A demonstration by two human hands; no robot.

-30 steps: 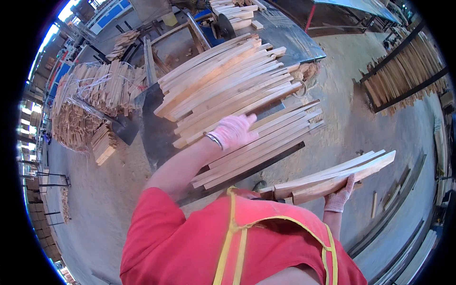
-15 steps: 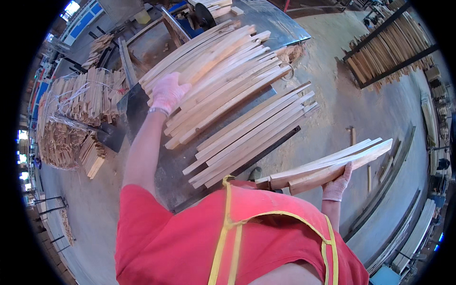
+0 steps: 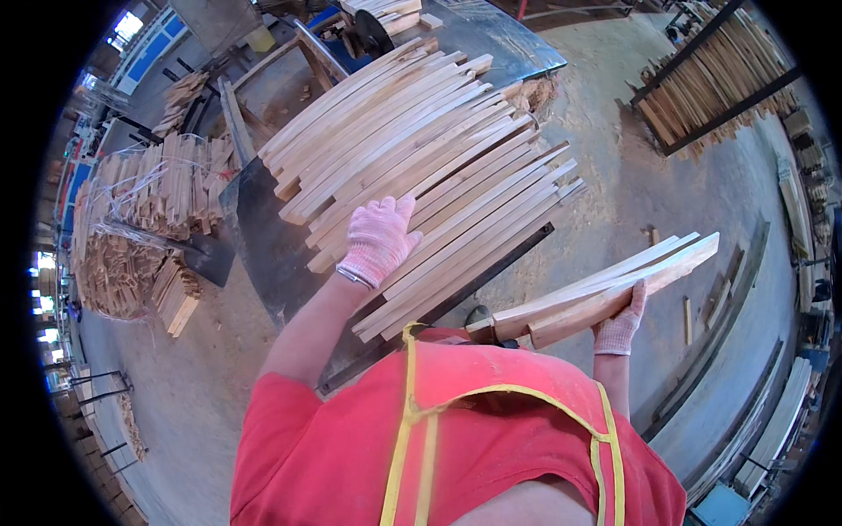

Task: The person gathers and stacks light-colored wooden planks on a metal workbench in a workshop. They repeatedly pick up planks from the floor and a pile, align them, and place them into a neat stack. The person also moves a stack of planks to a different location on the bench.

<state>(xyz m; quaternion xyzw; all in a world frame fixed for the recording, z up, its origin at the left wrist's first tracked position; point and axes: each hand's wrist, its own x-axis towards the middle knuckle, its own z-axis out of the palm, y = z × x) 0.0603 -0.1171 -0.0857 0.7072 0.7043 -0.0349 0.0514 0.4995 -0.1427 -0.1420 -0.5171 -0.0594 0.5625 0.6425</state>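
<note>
My left hand [image 3: 379,241], in a pale pink knit glove, is over the near ends of the wooden strips [image 3: 386,145] laid side by side on a dark metal table [image 3: 263,232]. Its fingers curl down over strips in the lower part of the row, with the thumb out to the right; the fingertips are hidden. At the right, beside my body, my gloved right hand [image 3: 621,324] grips several long wooden strips [image 3: 605,302] from beneath, its thumb along their outer side. These strips are bundled together and slope up to the right.
A round dark blade [image 3: 373,33] stands behind the strips, by a metal tabletop [image 3: 500,44]. Bundled wood pieces [image 3: 149,202] are heaped at the left. A black-framed rack [image 3: 715,79] of strips stands far right. Long boards [image 3: 715,337] lie on the floor at right.
My left hand has moved from the upper strips toward me and to the right. The gap between the two groups of strips has closed. My right hand still holds its bundle.
</note>
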